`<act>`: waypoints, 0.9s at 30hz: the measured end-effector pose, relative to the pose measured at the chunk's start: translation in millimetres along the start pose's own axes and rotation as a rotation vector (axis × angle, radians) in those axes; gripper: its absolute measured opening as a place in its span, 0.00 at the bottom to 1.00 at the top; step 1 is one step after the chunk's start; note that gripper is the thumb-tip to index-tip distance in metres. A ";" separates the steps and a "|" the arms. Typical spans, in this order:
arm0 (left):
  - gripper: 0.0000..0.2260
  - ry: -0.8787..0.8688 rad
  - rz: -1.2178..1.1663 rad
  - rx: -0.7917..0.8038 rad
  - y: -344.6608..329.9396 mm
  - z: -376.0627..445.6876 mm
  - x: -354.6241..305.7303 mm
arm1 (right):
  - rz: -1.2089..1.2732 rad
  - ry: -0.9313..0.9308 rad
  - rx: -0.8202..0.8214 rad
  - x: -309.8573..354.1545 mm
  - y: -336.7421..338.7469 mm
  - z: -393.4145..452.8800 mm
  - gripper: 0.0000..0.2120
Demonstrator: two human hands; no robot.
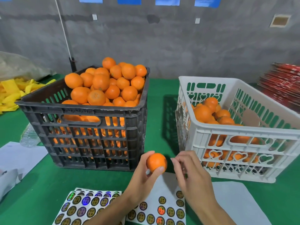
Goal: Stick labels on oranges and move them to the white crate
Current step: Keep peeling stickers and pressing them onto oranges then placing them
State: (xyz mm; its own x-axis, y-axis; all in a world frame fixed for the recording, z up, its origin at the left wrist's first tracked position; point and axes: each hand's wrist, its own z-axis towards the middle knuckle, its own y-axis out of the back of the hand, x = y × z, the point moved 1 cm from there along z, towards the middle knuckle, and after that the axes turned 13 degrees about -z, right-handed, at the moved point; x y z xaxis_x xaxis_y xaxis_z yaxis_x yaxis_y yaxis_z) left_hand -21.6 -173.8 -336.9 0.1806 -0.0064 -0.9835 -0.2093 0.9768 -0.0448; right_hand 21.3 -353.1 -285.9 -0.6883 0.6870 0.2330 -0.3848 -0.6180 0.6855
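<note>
My left hand (142, 174) grasps one orange (156, 162) with thumb and fingers curled round it, holding it above the green worktop (40, 184) just in front of the gap between the two crates. The grip is firm on the fruit's lower and left side; most of the orange's skin faces up and shows bare.

My right hand (193, 174) sits just right of the orange, not touching it. Its fingers are bent with the tips drawn together toward the fruit. The tips are blurred, so I cannot tell whether this grip pinches a label or holds nothing.

The black crate (90, 127) stands left of centre, heaped with oranges above its rim. The white crate (240, 143) stands to its right, apart from it, partly filled with oranges piled toward its left side.

Two label sheets lie on the worktop near me: the left sheet (86, 207) under my left forearm, full of round dark stickers; the right sheet (164, 207) between my forearms, with its upper rows bare.

A clear plastic bottle (29, 137) lies left of the black crate. Yellow pieces (14, 93) are heaped at the far left, and red flat stock (282, 88) is stacked far right.
</note>
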 end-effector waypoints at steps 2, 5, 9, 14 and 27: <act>0.24 -0.008 -0.074 0.014 -1.5 1.4 -12.9 | -0.206 0.142 -0.111 4.7 1.3 15.1 0.03; 0.21 -0.039 -0.241 0.054 -3.4 5.7 -42.3 | -0.233 0.220 -0.162 12.6 2.3 28.2 0.06; 0.20 -0.081 -0.399 0.120 -3.0 12.8 -81.3 | -0.073 0.241 -0.237 16.9 21.6 35.3 0.11; 0.21 -0.067 -0.362 0.028 -21.6 25.5 -129.2 | -0.290 0.232 -0.099 36.6 45.5 49.8 0.37; 0.06 -0.279 0.134 -0.066 -20.2 99.6 -245.4 | -0.521 -0.151 -0.113 3.6 102.8 130.0 0.35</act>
State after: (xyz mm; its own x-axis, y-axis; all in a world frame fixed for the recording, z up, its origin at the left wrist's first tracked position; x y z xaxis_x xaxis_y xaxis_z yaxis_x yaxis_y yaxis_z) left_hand 34.0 -170.7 -77.3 0.4023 0.1895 -0.8957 -0.3094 0.9489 0.0619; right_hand 59.2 -364.5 -124.9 -0.2966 0.9549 -0.0153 -0.7201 -0.2131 0.6603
